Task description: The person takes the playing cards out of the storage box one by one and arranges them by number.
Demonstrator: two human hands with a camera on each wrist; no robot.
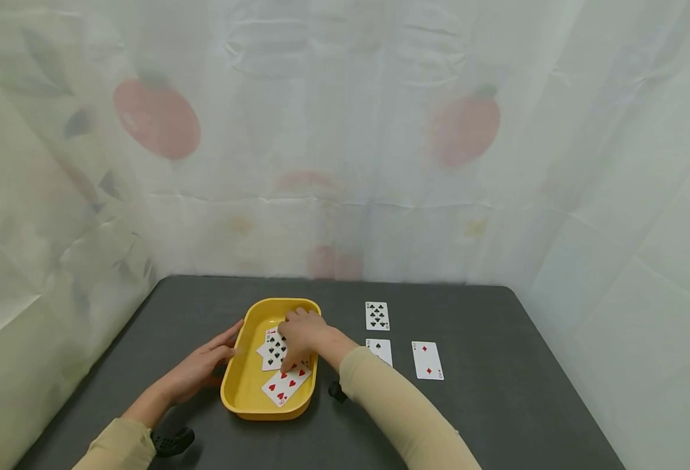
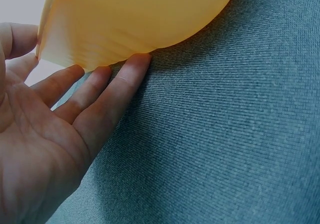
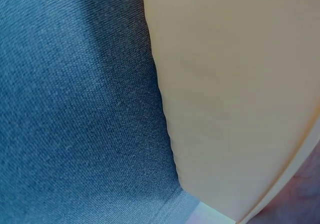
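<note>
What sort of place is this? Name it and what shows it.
Probably a staged recording booth: a dark felt-like table walled by fruit-print plastic sheeting, holding only a yellow tray and playing cards.

Yellow tray (image 1: 245, 385): smooth plastic, slight sheen. Counter (image 1: 497, 405): dark grey woven cloth, matt, fine ribbed texture. Playing cards (image 1: 427, 360): glossy white card. Backdrop (image 1: 345, 130): thin, creased, translucent sheet. Sleeve (image 1: 403, 418): soft beige knit.
</note>
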